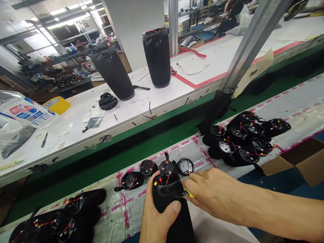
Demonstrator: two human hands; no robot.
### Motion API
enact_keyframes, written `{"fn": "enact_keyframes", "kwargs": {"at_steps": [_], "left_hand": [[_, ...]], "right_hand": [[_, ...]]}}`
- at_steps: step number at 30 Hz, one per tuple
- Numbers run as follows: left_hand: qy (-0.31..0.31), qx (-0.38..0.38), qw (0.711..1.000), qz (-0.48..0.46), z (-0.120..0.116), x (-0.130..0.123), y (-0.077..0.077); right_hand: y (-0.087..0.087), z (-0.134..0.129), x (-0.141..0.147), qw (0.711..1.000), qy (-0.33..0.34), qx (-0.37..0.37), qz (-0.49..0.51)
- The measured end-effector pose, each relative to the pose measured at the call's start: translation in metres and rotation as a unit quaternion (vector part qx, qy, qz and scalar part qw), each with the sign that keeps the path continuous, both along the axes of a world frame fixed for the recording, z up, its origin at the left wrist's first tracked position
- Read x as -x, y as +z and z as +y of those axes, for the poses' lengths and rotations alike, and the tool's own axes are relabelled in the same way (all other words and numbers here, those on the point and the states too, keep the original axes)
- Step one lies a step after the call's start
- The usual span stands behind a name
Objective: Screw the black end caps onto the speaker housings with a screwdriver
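My left hand (162, 216) wraps round a black cylindrical speaker body (169, 199), its thumb pressed on the near side. Red wires with a small yellow plug show in the open top of the body, which is tilted toward me. My right hand (202, 189) is closed on a yellow-handled utility knife (188, 193), and most of the handle is hidden by the fingers. Its dark blade lies against the side of the speaker body just below the rim. Right behind stand several more open speaker bodies with wires, among them one with a strap (131, 181).
More speaker bodies cluster on the belt at right (249, 135) and lower left (76, 206). A cardboard box (280, 165) sits at right. Across the green gap, the white bench (136, 118) holds two upright speakers (157, 57), yellow tape (57, 105) and a bottle (25, 108). A metal post (250, 44) rises at right.
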State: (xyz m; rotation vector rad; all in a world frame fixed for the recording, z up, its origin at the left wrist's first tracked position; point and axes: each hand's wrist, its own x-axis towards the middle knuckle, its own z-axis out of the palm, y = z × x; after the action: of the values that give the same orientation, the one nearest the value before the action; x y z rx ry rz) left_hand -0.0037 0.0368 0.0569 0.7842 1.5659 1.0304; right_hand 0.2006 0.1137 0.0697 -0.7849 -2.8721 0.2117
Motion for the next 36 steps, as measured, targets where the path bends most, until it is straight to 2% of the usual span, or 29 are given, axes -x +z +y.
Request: {"fn": "enact_keyframes", "kwargs": {"at_steps": [4, 10, 13, 16, 23, 26, 30, 33, 36], "left_hand": [[0.002, -0.01, 1.0, 0.014, -0.001, 0.001, 0.0], [-0.002, -0.002, 1.0, 0.018, 0.001, -0.001, 0.005], [-0.009, 0.001, 0.999, 0.04, 0.0, -0.001, 0.006], [-0.015, 0.006, 0.997, 0.074, -0.002, -0.001, 0.006], [0.008, 0.024, 0.988, 0.155, -0.004, -0.008, 0.011], [0.021, 0.019, 0.983, 0.183, -0.003, -0.011, 0.014], [0.007, 0.011, 0.982, 0.188, -0.004, -0.01, 0.013], [-0.016, -0.004, 0.975, 0.22, -0.007, -0.006, 0.01], [-0.032, -0.019, 0.969, 0.243, -0.006, -0.002, 0.006]], "right_hand": [[-0.005, 0.002, -0.001, 0.999, -0.002, 0.031, 0.016], [-0.009, 0.0, -0.004, 0.999, 0.002, -0.002, 0.037], [-0.005, -0.001, -0.004, 0.999, -0.008, -0.037, 0.037], [0.002, 0.0, -0.003, 0.998, 0.024, -0.057, 0.011], [0.004, 0.002, -0.004, 0.997, 0.066, -0.02, -0.022], [0.006, -0.001, -0.004, 0.998, 0.055, -0.031, -0.028], [0.009, 0.001, -0.004, 0.997, 0.058, -0.046, -0.031], [0.003, 0.008, -0.008, 0.996, 0.072, -0.04, -0.04], [-0.008, 0.014, -0.014, 0.996, 0.073, -0.003, -0.04]]}}
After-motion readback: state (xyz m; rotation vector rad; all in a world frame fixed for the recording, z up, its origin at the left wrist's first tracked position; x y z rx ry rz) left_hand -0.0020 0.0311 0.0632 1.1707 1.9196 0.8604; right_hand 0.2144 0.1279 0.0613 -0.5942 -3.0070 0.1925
